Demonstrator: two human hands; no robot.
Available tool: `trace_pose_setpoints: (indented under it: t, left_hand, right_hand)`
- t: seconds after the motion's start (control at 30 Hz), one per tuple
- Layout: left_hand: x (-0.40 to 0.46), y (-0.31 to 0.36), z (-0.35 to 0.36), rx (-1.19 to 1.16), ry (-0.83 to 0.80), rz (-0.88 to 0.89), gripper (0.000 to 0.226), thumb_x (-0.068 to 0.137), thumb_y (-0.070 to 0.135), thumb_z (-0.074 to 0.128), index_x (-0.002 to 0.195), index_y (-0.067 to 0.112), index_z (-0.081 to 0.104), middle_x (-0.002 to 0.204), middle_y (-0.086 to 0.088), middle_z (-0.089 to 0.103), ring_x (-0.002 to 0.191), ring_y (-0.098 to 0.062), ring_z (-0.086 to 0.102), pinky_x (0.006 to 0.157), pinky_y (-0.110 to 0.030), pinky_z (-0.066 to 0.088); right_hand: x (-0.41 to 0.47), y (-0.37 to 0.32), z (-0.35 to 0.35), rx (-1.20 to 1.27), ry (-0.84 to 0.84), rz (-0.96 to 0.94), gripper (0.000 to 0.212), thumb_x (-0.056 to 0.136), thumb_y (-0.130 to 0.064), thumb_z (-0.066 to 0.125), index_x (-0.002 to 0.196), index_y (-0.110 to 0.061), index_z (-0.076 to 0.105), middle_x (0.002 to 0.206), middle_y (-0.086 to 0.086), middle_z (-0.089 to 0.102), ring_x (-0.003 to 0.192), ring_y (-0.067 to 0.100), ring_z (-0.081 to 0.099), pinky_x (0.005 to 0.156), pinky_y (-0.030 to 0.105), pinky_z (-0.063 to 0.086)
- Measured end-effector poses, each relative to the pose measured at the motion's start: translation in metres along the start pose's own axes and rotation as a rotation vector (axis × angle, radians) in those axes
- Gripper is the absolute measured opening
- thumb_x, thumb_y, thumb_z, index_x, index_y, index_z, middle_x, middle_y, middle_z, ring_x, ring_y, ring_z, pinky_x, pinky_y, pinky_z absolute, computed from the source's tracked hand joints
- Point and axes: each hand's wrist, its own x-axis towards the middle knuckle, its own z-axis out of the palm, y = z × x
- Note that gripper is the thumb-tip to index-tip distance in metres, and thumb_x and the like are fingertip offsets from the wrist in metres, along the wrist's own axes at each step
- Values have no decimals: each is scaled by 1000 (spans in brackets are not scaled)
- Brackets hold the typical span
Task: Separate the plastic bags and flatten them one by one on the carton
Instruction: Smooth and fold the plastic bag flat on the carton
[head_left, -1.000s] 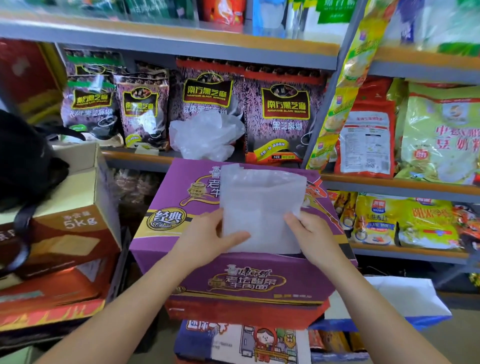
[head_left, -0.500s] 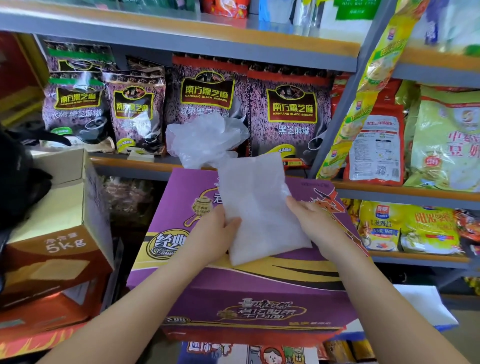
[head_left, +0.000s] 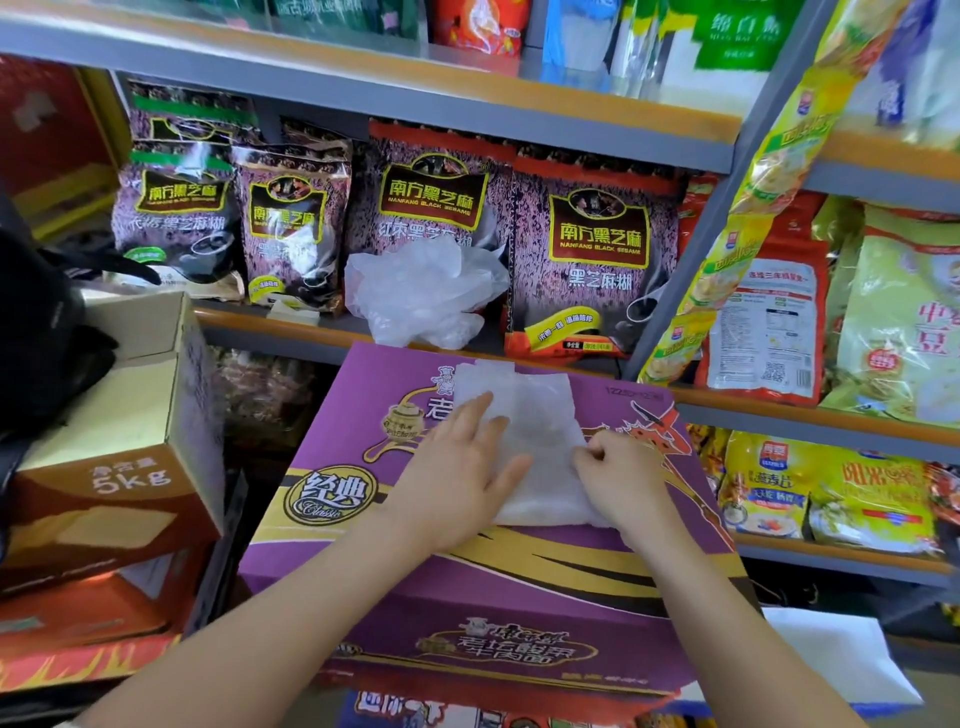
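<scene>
Thin and limp, the plastic bag on the carton should slide easily: left hand presses flat-fingered, right hand pinches its right edge.

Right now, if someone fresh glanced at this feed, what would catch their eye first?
First the purple carton in the centre, with a white plastic bag lying on top of it. The left hand presses flat on the bag while the right hand pinches its right edge. Just behind, a crumpled heap of clear bags sits on the shelf among dark sesame packets.
</scene>
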Motion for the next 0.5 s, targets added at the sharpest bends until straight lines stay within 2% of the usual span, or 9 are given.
trace_pose_setpoints:
  t: [0.03,0.07,0.17,0.33,0.43,0.5]
  left_hand:
    - [0,-1,3,-6,-99,4,69,89,61,27,142,17,28,156,-5,6,142,-20,9,113,-34,14]
    - [-1,-2,5,-2,-132,13,79,83,70,18,144,20,24,156,-3,3,143,-18,4,114,-33,10]
    - [-1,-3,7,81,-130,41,98,65,77,-6,146,26,16,157,0,1,143,-17,-2,115,-32,4]
    - [4,-6,11,145,-197,42,82,73,64,-8,147,29,5,157,-1,-2,143,-17,-6,114,-29,-3]
    - [6,-7,15,213,-236,57,92,64,65,-15,147,29,-1,156,-2,-7,143,-19,-8,114,-30,-5]
    - [6,-7,14,232,-243,60,94,62,65,-15,147,28,-3,156,-2,-9,143,-18,-8,113,-29,-6]
  right_hand:
    - [2,1,1,-17,4,11,28,89,-11,47,62,-8,41,58,5,37,55,16,33,50,30,22]
    - [4,1,1,-30,7,23,28,90,-12,46,63,-9,41,59,4,38,54,15,33,48,28,22]
    - [10,2,1,-63,3,62,25,94,-14,41,70,-8,42,61,1,38,57,14,36,48,26,21]
    - [18,3,1,-120,-24,79,18,95,-14,37,81,-5,44,65,0,36,73,23,41,48,22,21]
    - [21,5,0,-130,-42,82,29,94,-13,40,65,-10,36,62,-1,34,59,15,36,46,24,17]
    - [20,4,-5,-155,-43,74,34,94,-15,43,62,-14,31,61,-1,33,55,12,34,46,24,16]
